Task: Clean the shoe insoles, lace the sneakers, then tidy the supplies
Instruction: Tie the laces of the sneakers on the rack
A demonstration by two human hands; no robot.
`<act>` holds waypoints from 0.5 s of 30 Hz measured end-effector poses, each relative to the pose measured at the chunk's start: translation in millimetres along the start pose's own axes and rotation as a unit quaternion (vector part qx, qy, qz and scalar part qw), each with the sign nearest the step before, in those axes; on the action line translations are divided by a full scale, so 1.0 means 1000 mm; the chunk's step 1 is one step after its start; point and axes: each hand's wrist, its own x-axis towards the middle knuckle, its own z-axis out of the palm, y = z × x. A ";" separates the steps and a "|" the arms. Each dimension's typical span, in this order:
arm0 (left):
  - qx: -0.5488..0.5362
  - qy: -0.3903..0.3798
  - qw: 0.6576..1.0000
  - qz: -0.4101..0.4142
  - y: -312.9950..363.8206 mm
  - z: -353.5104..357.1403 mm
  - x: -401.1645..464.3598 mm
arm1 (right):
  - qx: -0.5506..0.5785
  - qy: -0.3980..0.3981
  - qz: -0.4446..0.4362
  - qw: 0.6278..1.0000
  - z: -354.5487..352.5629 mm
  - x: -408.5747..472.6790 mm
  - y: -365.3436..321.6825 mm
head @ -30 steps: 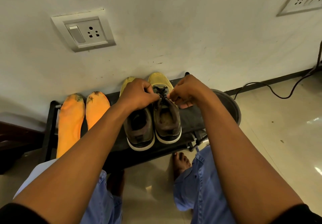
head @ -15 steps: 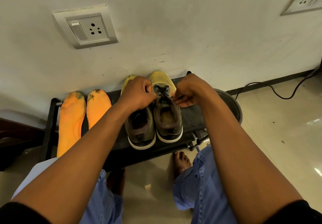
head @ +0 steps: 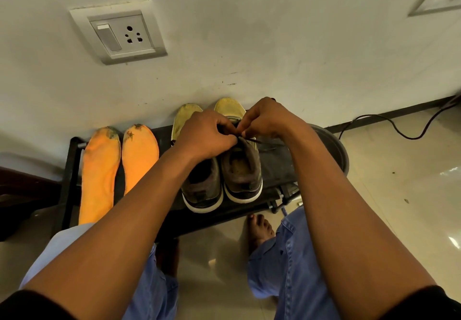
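Nearest the camera, knees in blue jeans [head: 294, 265] and a bare foot [head: 260, 228] sat on the tiled floor [head: 399, 207]. Beyond them a low black table [head: 277, 167] carried two sneakers [head: 240, 170] side by side, toes toward the wall [head: 249, 45], with two orange insoles [head: 99, 172] lying to their left. Over the right sneaker, the left hand [head: 205, 136] and right hand [head: 268, 119] met, each grip curled tight and pinching the dark lace [head: 259, 141]. A socket [head: 119, 35] sat on the wall behind.
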 end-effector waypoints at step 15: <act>0.006 0.065 0.997 -0.040 -0.002 0.005 0.004 | -0.037 -0.001 -0.043 0.998 0.011 0.002 0.002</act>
